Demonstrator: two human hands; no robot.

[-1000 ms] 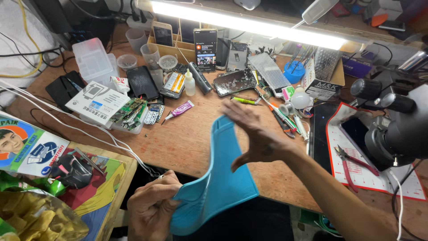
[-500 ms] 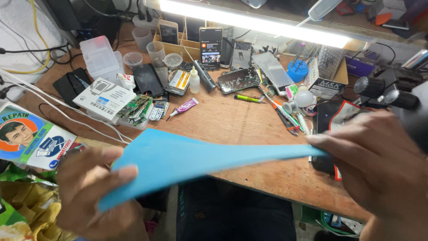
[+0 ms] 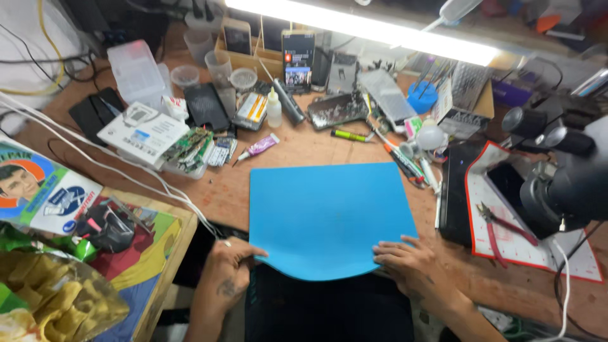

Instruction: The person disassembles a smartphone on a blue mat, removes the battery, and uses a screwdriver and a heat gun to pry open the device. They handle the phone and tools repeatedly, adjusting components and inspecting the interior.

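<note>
On the workbench (image 3: 304, 158) | blue mat (image 3: 329, 215) flat, near edge sagging | left hand (image 3: 231, 259), right hand (image 3: 405, 263) pinching it

the blue mat (image 3: 329, 218) hides both thumbs; the microscope (image 3: 563, 183) is cut off at right.
</note>
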